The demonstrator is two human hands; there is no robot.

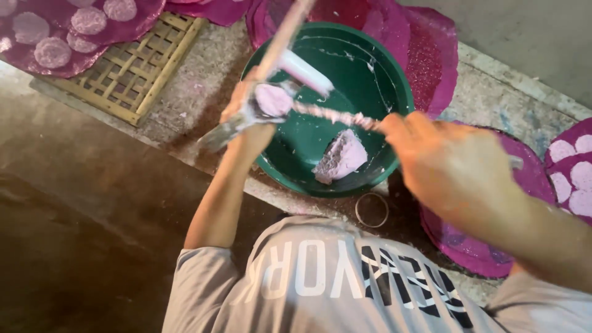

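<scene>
My left hand (243, 117) is closed around a metal press-like tool (231, 129) over the near rim of a green basin (382, 80). A round lump of pale pink dough (272, 98) sits in the tool's head. A blurred wooden handle (282, 38) and a white cylinder (305, 71) stick out from it. My right hand (450, 163) grips a thin stick coated in dough (336, 115), whose tip reaches the lump. A bigger chunk of pink dough (340, 157) lies in the basin's bottom.
Purple round mats with pale pink dough discs lie at top left (61, 37) and at the right edge (570, 166). A bamboo lattice tray (135, 68) rests on the concrete ledge. A small metal ring (372, 210) lies by the basin. More purple mats (431, 55) sit behind it.
</scene>
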